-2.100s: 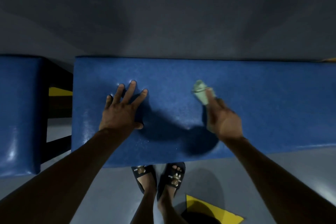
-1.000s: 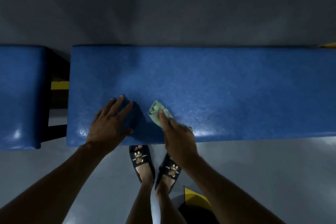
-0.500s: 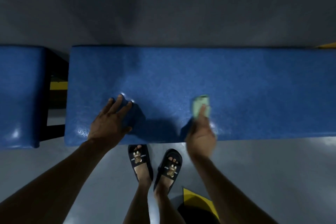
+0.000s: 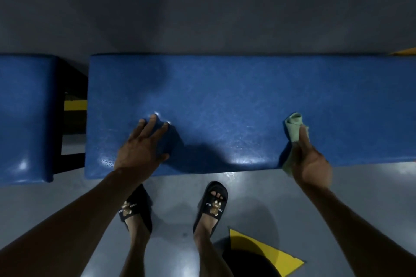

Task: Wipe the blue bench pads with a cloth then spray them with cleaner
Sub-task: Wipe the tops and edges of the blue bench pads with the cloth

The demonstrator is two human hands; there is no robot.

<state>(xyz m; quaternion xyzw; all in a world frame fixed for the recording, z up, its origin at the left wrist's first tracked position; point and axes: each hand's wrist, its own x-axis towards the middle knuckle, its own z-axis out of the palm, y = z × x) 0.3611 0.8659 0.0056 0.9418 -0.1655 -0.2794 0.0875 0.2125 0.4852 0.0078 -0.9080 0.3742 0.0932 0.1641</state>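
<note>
Blue bench pad (image 4: pixel 236 101) spans the view; the wiping step is under way. Right hand (image 4: pixel 311 164) clutches a green cloth (image 4: pixel 293 127) against its near edge. Left hand (image 4: pixel 141 144) rests flat, fingers spread, grasping nothing. Next: sweep across unwiped vinyl; no spray bottle visible.

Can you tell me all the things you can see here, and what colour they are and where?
Long padded blue bench pad: one, blue, across the middle.
Shorter blue bench pad: one, blue, at the left, apart from the long one.
Crumpled green cloth: one, pale green, on the long pad's near right part.
Yellow floor marking: one, yellow, on the grey floor, lower right.
Black slide sandals: two, black, on the feet below the bench.
Left hand: flat on the long pad.
Right hand: gripping the cloth.
</note>
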